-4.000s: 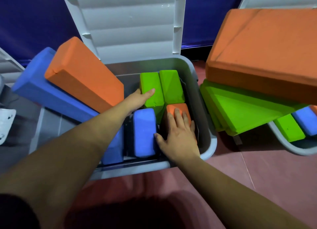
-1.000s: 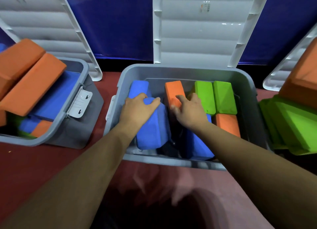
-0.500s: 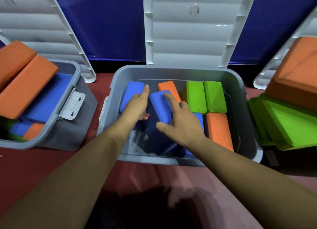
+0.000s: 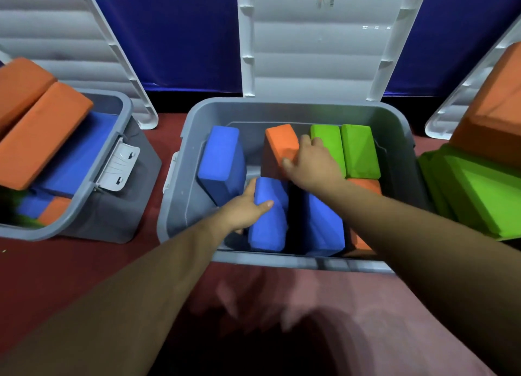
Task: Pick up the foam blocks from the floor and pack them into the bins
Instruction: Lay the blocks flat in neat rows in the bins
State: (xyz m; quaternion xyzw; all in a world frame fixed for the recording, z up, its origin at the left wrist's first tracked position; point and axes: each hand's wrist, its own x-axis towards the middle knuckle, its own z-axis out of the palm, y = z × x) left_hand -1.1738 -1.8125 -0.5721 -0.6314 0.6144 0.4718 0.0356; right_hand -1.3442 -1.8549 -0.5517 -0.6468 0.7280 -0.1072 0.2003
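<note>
Inside the open grey plastic bin (image 4: 180, 206), a person's left hand (image 4: 242, 210) grips an upright blue rectangular foam block (image 4: 267, 229) while the right hand (image 4: 313, 164) curls round a tilted orange rectangular foam block (image 4: 280, 143) — both blocks stand among packed neighbours. Pushed down askew, the soft foam may jam, spring back up, or crowd out remaining blocks.

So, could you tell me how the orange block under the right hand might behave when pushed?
Probably light: the right hand alone grips the orange block. Its matte surface should resist slipping. Tilted, with a gap beside it, it may tip.
</note>
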